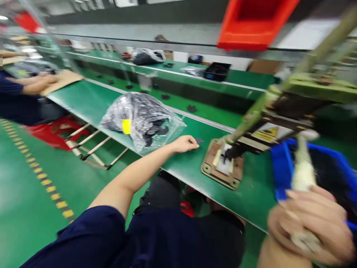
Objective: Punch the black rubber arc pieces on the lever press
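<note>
My left hand (185, 144) is closed in a pinch on a small dark flat piece (199, 141), just above the green bench and left of the hand press. My right hand (312, 223) wraps round the pale lever handle (303, 163) of that press, blurred by motion. The press (251, 126) stands on a brown base plate (208, 167), with a light metal block (224, 167) under its ram. Beyond my left forearm lies a clear plastic bag (139, 115) of dark curved parts, marked by a yellow label (126, 126).
A blue bin (281, 175) with dark contents stands right of the press. Behind the bench (192, 171), a green belt (178, 106) carries several dark parts. A red bin (225, 35) hangs overhead. At far left a co-worker's hand (50, 79) touches cardboard (67, 79).
</note>
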Demonstrator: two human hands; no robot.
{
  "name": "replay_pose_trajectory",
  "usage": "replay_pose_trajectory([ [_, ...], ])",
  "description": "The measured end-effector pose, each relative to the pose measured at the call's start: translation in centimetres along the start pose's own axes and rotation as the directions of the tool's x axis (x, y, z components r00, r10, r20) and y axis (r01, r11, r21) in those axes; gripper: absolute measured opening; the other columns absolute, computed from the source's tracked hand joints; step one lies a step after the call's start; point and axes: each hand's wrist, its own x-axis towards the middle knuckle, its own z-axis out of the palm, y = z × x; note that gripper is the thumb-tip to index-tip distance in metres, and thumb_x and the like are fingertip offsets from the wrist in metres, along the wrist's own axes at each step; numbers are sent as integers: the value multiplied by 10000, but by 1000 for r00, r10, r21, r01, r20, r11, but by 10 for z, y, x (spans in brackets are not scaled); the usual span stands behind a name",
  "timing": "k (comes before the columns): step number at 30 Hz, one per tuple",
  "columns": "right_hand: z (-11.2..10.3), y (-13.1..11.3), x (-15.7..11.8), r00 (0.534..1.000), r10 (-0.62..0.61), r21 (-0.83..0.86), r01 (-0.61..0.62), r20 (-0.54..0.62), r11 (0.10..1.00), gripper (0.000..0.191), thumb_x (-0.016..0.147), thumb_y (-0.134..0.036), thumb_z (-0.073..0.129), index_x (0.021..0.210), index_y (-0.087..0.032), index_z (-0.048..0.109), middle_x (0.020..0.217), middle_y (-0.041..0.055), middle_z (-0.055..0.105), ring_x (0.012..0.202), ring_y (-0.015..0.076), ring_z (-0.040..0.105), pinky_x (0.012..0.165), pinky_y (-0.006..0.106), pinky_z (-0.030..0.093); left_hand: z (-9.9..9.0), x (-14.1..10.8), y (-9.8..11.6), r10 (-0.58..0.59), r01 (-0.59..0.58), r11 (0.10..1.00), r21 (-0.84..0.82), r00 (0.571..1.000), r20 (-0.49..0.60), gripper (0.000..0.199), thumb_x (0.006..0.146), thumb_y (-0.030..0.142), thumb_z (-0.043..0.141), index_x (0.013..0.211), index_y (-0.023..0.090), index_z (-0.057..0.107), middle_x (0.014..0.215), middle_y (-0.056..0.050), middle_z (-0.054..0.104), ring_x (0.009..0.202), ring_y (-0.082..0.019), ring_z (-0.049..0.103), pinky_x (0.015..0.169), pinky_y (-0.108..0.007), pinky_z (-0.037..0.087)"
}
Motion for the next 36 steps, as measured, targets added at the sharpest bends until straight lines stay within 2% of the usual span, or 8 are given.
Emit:
replay_pose_trajectory([
  [1, -4, 6, -3, 995, -92, -30, 93, 36, 995, 415, 816, -501, 835, 620, -246, 573, 648, -41, 655, 702, 172, 712, 915, 483, 629, 11, 2, 0, -1, 3, 998, -59, 1000, 27, 265, 889, 400, 779, 822, 196, 625, 667, 8, 682, 603, -124, 633, 626, -266, 536],
  [3, -9, 15, -6, 970, -214, -40, 220, 112, 975, 422, 853, -424, 785, 583, -242, 516, 596, -56, 627, 664, 174, 709, 932, 526, 619, 30, 8, 2, -55, 60, 968, -244, 998, 29, 269, 873, 325, 813, 877, 187, 582, 652, 33, 670, 581, -110, 637, 607, -241, 519],
  [7, -10, 15, -5, 969, -199, -37, 207, 146, 978, 283, 900, -335, 700, 674, -247, 554, 658, -66, 649, 756, 159, 717, 996, 521, 603, 63, 17, 14, -100, 138, 903, -406, 988, 114, 324, 824, 245, 880, 993, 159, 617, 701, 29, 698, 581, -91, 641, 587, -209, 507],
  [12, -12, 9, -5, 963, -208, -10, 213, 169, 977, 246, 911, -297, 669, 693, -245, 567, 674, -56, 655, 796, 147, 718, 1025, 505, 586, 84, 24, 29, -120, 173, 910, -376, 980, 160, 282, 855, 311, 875, 872, 147, 646, 687, 12, 690, 579, -83, 627, 569, -203, 529],
  [20, -10, 11, -6, 966, -205, -17, 210, 161, 978, 285, 931, -329, 667, 686, -239, 551, 669, -58, 648, 802, 139, 716, 1023, 512, 584, 89, 28, 40, -146, 192, 938, -288, 974, 174, 248, 893, 224, 831, 790, 140, 622, 654, 14, 663, 500, -65, 563, 459, -182, 455],
  [27, -10, 15, -8, 967, -218, 1, 220, 135, 976, 305, 925, -343, 684, 673, -239, 546, 658, -67, 637, 775, 141, 709, 1006, 518, 599, 88, 36, 38, -145, 183, 964, -192, 969, 198, 241, 920, 239, 812, 820, 145, 614, 626, 30, 642, 466, -63, 559, 466, -181, 479],
  [32, -12, 16, -7, 960, -234, 1, 236, 153, 972, 299, 925, -329, 684, 675, -231, 552, 670, -58, 642, 778, 147, 706, 995, 545, 593, 85, 39, 40, -188, 240, 951, -196, 950, 251, 316, 912, 278, 833, 800, 165, 560, 589, 32, 636, 454, -75, 579, 471, -177, 491],
  [36, -12, 16, -7, 964, -223, -1, 226, 147, 974, 296, 920, -326, 682, 669, -227, 560, 668, -51, 644, 776, 153, 708, 992, 548, 589, 81, 44, 44, -271, 331, 931, -150, 908, 319, 375, 886, 324, 865, 781, 171, 539, 578, 21, 644, 458, -82, 610, 489, -169, 508],
])
